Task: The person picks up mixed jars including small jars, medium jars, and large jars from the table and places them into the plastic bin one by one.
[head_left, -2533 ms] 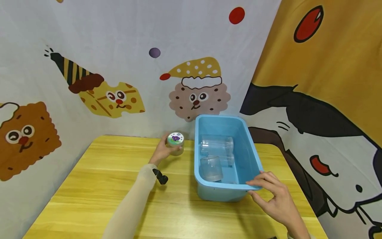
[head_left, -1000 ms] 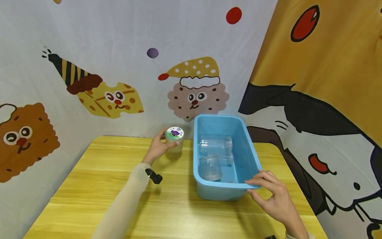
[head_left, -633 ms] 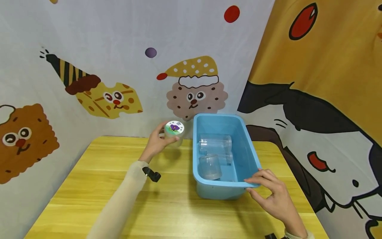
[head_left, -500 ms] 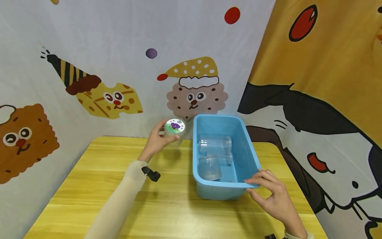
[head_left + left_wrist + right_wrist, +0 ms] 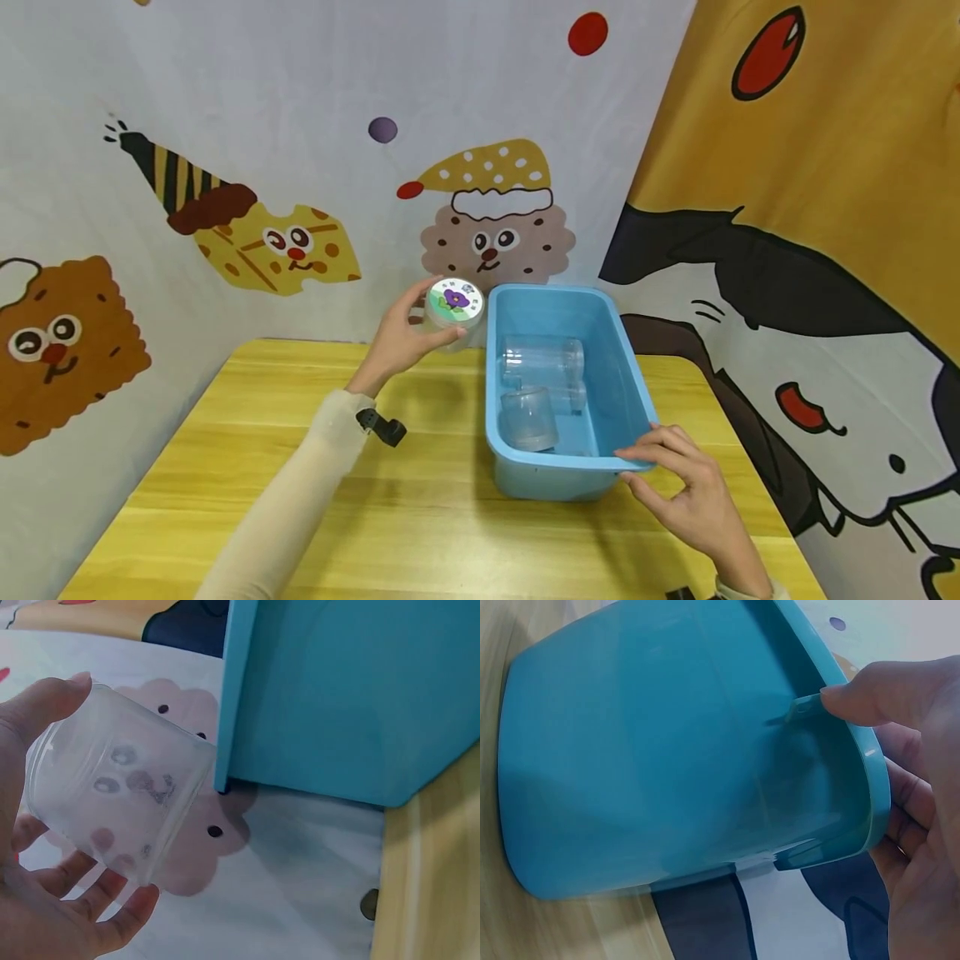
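Observation:
My left hand (image 5: pixel 401 337) grips a clear plastic jar (image 5: pixel 456 310) whose round lid carries a purple flower on a green and white label. In the left wrist view the empty, see-through jar (image 5: pixel 124 784) lies between thumb and curled fingers, its base overlapping the edge of a blue bin (image 5: pixel 322 697). The jar is up off the table, just left of the bin's rim (image 5: pixel 492 375) in the head view. My right hand (image 5: pixel 686 492) pinches the bin's near right corner, thumb below the rim and fingers over it, as the right wrist view (image 5: pixel 922 750) also shows.
Inside the bin lie several clear jars, one tipped near the front (image 5: pixel 528 421) and another on its side farther back (image 5: pixel 543 358). The bin stands on a yellow wood-grain table (image 5: pixel 420 517). A cartoon-printed cloth (image 5: pixel 315 100) hangs close behind the table.
My left hand has lifted the jar from the back of the table and carried it up and slightly right, toward the bin's rim. My right hand has stayed at the bin's corner.

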A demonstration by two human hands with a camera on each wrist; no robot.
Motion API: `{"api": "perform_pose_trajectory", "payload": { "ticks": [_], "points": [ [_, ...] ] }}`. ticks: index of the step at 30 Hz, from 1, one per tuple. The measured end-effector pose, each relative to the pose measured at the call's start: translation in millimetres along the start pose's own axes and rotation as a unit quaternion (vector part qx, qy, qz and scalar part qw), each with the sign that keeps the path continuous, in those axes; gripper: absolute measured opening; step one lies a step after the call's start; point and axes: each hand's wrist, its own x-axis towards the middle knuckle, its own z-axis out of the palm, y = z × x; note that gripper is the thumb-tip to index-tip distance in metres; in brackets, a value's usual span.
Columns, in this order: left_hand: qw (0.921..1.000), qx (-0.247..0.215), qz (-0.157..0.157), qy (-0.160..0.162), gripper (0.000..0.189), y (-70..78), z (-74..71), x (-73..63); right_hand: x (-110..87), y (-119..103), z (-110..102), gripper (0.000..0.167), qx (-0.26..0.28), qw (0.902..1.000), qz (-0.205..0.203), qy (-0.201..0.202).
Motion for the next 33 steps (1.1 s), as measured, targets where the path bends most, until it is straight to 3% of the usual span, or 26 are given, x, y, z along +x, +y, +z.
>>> {"api": "perform_pose_trajectory", "payload": {
  "ticks": [7, 18, 25, 33],
  "points": [
    [0.9998, 0.009, 0.019, -0.005, 0.089, 15.4, 3.2, 2.9, -0.7, 1, 1, 0.051, 0.001, 0.9998, -0.021, 0.007],
    [0.9959, 0.023, 0.083, -0.025, 0.090, 47.0, 12.5, 8.8, -0.9, 2, 0, 0.051, 0.000, 0.9998, -0.020, 0.008],
    [0.9940, 0.037, 0.090, -0.050, 0.093, 65.3, 20.2, 6.7, -1.5, 1, 0, 0.051, -0.002, 0.9999, -0.009, 0.006],
    [0.9876, 0.047, 0.125, -0.083, 0.093, 79.9, 28.7, 8.3, 0.1, 0, 0, 0.052, 0.003, 0.9998, -0.018, 0.009]
  ]
}}
